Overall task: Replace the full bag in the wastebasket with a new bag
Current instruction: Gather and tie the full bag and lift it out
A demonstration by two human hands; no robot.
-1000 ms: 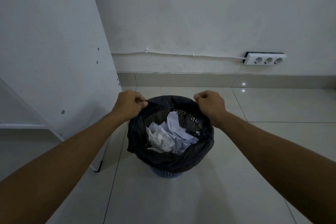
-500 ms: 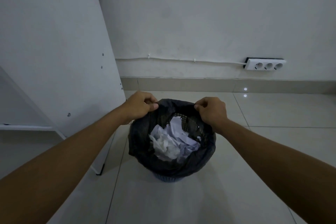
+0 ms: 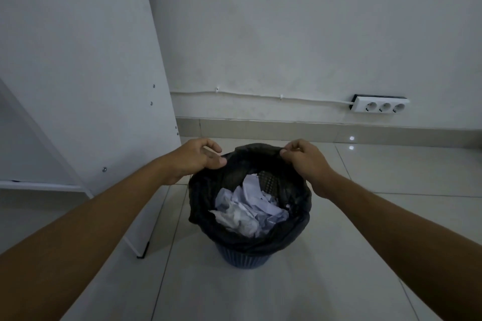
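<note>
A dark blue mesh wastebasket [image 3: 245, 259] stands on the tiled floor, lined with a black bag [image 3: 287, 237] that holds crumpled white paper [image 3: 247, 210]. The bag's far rim is lifted off the basket, and bare mesh [image 3: 271, 180] shows inside. My left hand [image 3: 198, 160] is at the far-left rim, thumb against the bag's edge and fingers curled just above it. At the far-right rim my right hand [image 3: 303, 161] pinches the bag's edge between fingertips and thumb. The near rim of the bag is still folded over the basket.
A white furniture panel [image 3: 91, 86] stands close on the left, with a thin leg ending in a black foot [image 3: 142, 253] beside the basket. On the back wall are a white power strip [image 3: 379, 107] and its cable [image 3: 260, 96].
The bag's far rim has come off the basket's edge and risen between my hands. My left hand's fingers have loosened somewhat on the edge. The view has tilted upward.
</note>
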